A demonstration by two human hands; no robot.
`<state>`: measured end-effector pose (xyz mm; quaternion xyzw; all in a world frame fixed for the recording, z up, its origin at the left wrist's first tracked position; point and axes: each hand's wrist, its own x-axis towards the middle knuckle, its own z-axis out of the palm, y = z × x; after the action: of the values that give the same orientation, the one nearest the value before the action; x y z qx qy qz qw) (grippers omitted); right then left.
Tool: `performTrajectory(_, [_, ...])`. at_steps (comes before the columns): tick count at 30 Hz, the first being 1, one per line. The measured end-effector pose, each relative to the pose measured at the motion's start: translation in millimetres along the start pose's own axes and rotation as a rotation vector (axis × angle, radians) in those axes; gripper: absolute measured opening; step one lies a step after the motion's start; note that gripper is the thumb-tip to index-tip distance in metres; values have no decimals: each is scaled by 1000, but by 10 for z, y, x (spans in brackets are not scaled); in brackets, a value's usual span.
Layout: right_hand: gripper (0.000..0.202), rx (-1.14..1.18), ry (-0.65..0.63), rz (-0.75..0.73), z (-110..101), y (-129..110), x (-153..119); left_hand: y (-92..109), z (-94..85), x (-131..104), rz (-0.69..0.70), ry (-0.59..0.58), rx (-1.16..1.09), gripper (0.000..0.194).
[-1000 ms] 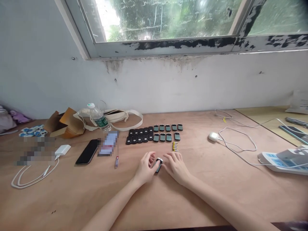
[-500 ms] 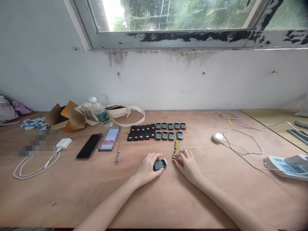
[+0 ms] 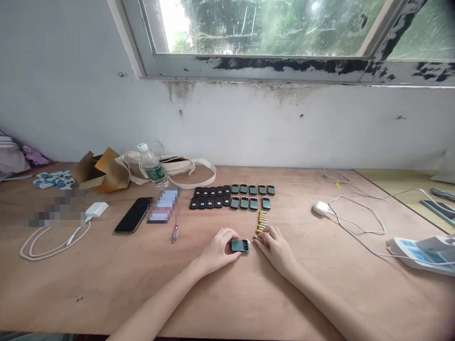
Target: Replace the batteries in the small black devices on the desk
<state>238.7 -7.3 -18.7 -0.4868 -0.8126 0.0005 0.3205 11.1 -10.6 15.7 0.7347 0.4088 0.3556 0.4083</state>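
A small device with a grey screen [image 3: 239, 245] is held between the thumb and fingers of my left hand [image 3: 218, 251], its silver-edged end pointing right. My right hand [image 3: 277, 248] pinches a yellow-and-silver battery [image 3: 256, 237] just right of the device, not touching it. Beyond my right fingers runs a short column of similar batteries [image 3: 262, 220]. Farther back, several like devices [image 3: 244, 203] lie in two rows with their screens up. Left of them sit two rows of black covers [image 3: 210, 202].
On the left are a screwdriver [image 3: 175, 233], a phone [image 3: 132, 215], a white adapter [image 3: 97, 210], an opened carton [image 3: 101, 173], a bottle [image 3: 155, 171] and a beige bag [image 3: 177, 166]. To the right are a white charger [image 3: 321, 208] with its cable and a power strip [image 3: 421, 253].
My right hand has drawn one battery slightly toward me, away from the column. The device in my left hand has turned to lie more level. The whole view has shifted slightly.
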Motion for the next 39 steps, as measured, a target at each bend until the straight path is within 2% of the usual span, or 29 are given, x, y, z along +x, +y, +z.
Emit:
performTrajectory(5, [21, 26, 38, 33, -1, -3, -4, -37, 9, 9, 12, 23, -33, 29])
performTrajectory(8, [23, 177, 37, 110, 14, -33, 7, -76, 23, 13, 43, 8, -19, 26])
performTrajectory(14, [30, 716, 41, 566, 68, -170, 103, -194, 49, -6, 52, 11, 17, 11])
performTrajectory(17, [33, 928, 8, 675, 84, -201, 162, -214, 41, -12, 45, -8, -41, 9])
performTrajectory(21, [34, 1029, -35, 685, 103, -166, 196, -204, 34, -16, 38, -10, -108, 8])
performTrajectory(30, [36, 1120, -106, 736, 106, -139, 191, -249, 49, -19, 228, -60, 310, 19])
performTrajectory(39, [33, 1032, -64, 668, 91, -182, 162, -247, 28, -11, 246, -81, 400, 20])
